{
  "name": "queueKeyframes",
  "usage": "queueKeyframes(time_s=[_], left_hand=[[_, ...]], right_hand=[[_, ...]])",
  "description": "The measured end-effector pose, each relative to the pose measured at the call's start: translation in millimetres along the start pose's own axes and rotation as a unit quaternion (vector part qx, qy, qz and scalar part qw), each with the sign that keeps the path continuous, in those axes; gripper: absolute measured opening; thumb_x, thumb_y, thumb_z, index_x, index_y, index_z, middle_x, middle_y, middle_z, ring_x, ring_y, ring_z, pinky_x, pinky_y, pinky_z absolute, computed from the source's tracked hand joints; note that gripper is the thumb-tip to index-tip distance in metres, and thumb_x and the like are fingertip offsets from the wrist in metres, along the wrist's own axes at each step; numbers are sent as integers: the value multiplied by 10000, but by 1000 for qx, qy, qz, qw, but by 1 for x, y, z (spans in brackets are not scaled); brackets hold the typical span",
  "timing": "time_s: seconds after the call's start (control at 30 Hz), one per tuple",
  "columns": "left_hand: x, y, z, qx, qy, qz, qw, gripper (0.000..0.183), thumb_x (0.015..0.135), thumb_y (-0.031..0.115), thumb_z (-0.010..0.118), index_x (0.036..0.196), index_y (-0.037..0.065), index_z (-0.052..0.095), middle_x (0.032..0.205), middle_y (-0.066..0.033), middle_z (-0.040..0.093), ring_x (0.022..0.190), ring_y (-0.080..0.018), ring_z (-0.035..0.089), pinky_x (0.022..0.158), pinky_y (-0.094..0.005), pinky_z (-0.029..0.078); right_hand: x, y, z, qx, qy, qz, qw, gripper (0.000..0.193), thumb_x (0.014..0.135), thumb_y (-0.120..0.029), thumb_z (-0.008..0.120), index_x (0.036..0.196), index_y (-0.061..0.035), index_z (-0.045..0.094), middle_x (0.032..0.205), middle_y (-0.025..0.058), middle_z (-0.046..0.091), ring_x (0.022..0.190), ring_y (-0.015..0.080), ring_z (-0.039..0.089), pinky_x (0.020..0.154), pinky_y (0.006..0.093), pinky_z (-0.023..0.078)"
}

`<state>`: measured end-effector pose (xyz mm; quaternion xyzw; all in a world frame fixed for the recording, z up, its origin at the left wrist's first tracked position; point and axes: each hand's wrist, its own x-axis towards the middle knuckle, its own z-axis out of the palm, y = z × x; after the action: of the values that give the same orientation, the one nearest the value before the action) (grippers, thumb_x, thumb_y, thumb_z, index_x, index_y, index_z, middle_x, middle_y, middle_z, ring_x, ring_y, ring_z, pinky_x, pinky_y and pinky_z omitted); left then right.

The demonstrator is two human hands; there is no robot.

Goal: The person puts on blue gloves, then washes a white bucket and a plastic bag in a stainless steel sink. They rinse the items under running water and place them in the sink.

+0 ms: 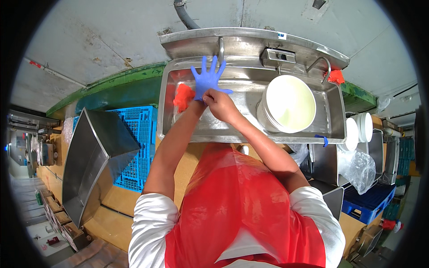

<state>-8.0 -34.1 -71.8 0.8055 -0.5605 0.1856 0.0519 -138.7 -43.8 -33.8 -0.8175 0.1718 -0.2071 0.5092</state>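
Observation:
Over the left part of the steel sink (243, 139), my left hand (207, 80) wears a blue disposable glove (206, 84), its fingers stretched and spread, holding nothing. My bare right hand (220, 105) pinches the glove's cuff at the left wrist. Just left of the gloved hand, a crumpled orange-red cloth or glove (183, 98) lies in the sink. In the sink's right half stands a large white bucket (290, 103), its pale inside facing up. A small piece of crumpled blue material (321, 140) hangs over the front rim at the right.
A curved tap (221, 50) and a second spout (328, 71) rise along the sink's back. Another orange-red piece (335, 77) lies at the right corner. To the left, a large metal bin (96, 156) leans by a blue pallet (134, 156). White buckets (364, 127) and clear plastic (357, 172) sit right.

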Motion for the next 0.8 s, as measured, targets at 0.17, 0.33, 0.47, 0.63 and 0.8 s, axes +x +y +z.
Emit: queueKeyframes(time_s=[0.17,0.33,0.47,0.63,0.8], left_hand=[[-1,-42,51,26,-17,65,997,1110,770,829,612,1655,284,223,1691,-119,277,1557,-427,194,1204,-716,117],[27,-44,13,-530,-3,-212,821,1030,870,818,515,1662,279,137,1703,-145,217,1561,-432,179,1212,-706,110],[33,-56,-39,-956,140,-186,178,1027,909,826,438,1669,295,-4,1717,-165,145,1562,-440,169,1201,-731,127],[38,-47,-60,-955,181,-149,181,1027,926,800,440,1666,269,-35,1722,-174,88,1562,-447,156,1202,-738,137],[43,-49,-88,-952,22,-95,290,953,978,738,411,1661,144,113,1699,-202,174,1544,-447,219,1225,-640,208]], right_hand=[[-7,-28,22,33,-52,-2,998,233,1011,-195,586,1016,10,695,909,165,724,817,282,682,771,398,526],[9,-21,4,111,95,-60,987,145,943,-107,689,1033,3,715,937,132,734,851,250,693,776,364,544],[5,-25,-17,51,159,-151,974,175,881,-44,752,1052,-20,724,1043,112,708,906,237,691,784,339,553],[5,-39,5,37,216,-232,948,160,877,-37,748,1030,-21,703,1017,104,651,785,233,651,747,341,553],[6,-33,1,183,80,-128,971,110,929,-56,682,1033,-24,665,931,104,628,766,237,631,693,346,528]])
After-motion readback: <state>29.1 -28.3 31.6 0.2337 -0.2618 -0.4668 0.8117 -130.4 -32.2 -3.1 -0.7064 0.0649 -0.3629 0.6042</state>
